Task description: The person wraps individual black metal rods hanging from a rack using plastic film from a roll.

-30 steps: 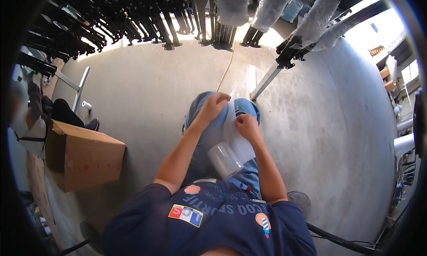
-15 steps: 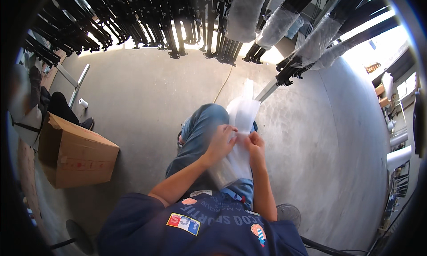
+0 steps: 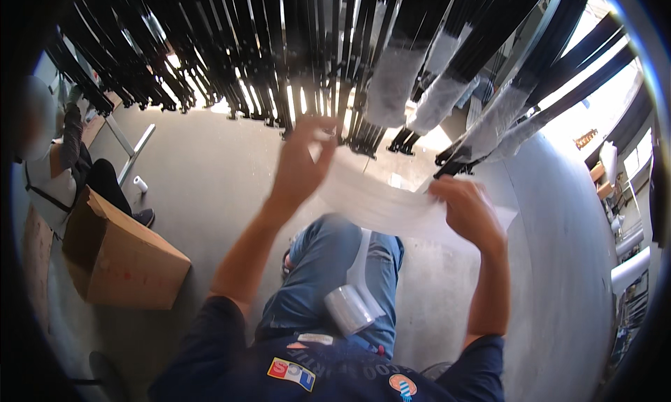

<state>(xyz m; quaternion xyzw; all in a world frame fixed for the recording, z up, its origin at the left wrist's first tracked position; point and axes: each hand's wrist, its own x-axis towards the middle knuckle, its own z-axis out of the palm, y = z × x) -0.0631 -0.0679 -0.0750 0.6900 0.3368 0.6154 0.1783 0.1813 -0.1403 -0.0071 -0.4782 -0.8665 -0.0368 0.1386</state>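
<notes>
I see left hand [image 3: 306, 159], blurred, seemingly pinching one end of translucent film sheet [image 3: 391, 210], right hand [image 3: 470, 210] gripping near other; sheet spans air ahead of lap [image 3: 304, 293]. Clear film roll [image 3: 349, 310] rests on lap. Step, I judge: spreading sheet. Next move calls for even tension.

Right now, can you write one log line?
left hand: blurred, at end of translucent sheet; right hand: gripping sheet; clear roll: on lap
</notes>
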